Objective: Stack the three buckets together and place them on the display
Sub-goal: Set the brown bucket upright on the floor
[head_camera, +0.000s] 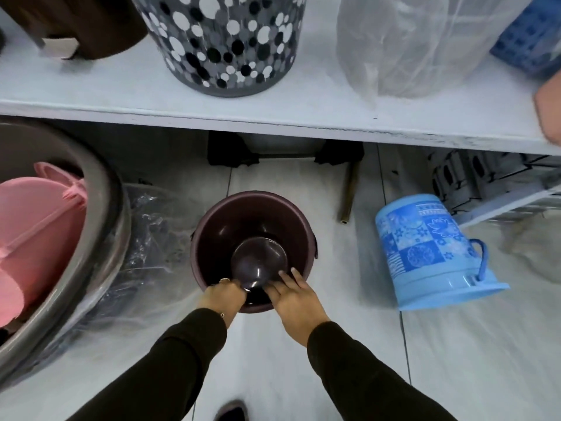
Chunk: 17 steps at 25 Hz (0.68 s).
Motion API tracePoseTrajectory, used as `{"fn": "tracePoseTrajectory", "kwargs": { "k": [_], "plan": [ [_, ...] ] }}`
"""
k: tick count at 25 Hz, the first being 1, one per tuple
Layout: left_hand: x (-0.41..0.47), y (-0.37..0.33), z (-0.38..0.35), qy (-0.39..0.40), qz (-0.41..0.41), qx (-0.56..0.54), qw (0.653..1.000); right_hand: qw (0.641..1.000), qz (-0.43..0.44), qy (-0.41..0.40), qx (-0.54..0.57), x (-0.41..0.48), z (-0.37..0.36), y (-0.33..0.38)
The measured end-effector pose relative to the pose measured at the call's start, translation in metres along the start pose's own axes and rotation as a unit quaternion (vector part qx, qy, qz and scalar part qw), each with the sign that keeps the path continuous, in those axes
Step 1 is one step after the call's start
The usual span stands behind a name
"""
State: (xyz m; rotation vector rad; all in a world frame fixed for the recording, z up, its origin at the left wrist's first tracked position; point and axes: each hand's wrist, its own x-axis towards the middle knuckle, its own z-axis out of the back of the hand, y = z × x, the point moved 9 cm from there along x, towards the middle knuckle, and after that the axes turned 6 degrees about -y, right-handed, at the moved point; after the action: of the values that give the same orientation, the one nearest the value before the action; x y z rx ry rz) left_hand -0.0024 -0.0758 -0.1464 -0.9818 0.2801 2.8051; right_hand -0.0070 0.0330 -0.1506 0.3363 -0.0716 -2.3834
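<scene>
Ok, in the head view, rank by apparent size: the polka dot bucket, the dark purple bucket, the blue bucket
1. Polka dot bucket, partly cropped.
2. Dark purple bucket and blue bucket look alike; the blue lies on its side, so no ranking.

Spotted bucket (226, 44) on shelf (273, 115): top cut off by frame edge. Brown bucket (91, 22) and blue crate (528, 41) likewise only partly in view. Item inside clear plastic wrap (416, 44) too veiled to identify. Grey tub (100, 208) cut off at left. Left hand (223, 294) fingers curl out of sight over maroon bucket (212, 238) rim. Shoe (232, 411) cropped at bottom, blurred.
</scene>
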Motion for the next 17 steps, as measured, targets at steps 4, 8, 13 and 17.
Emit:
{"fn": "tracePoseTrajectory", "kwargs": {
  "k": [4,8,13,17],
  "plan": [
    [-0.01,-0.051,0.06,-0.158,0.011,-0.109,0.981,0.986,-0.138,-0.077,0.061,-0.07,0.029,-0.084],
    [0.004,-0.177,0.101,-0.212,-0.107,-0.298,0.925,0.929,-0.341,-0.106,0.094,-0.182,0.042,-0.208],
    [0.068,-0.306,0.085,-0.126,-0.056,-0.453,0.881,0.844,-0.494,-0.179,0.11,-0.284,0.03,-0.348],
    [0.114,-0.367,0.055,-0.071,-0.013,-0.468,0.881,0.825,-0.511,-0.13,0.203,-0.295,-0.023,-0.417]
  ]
}}
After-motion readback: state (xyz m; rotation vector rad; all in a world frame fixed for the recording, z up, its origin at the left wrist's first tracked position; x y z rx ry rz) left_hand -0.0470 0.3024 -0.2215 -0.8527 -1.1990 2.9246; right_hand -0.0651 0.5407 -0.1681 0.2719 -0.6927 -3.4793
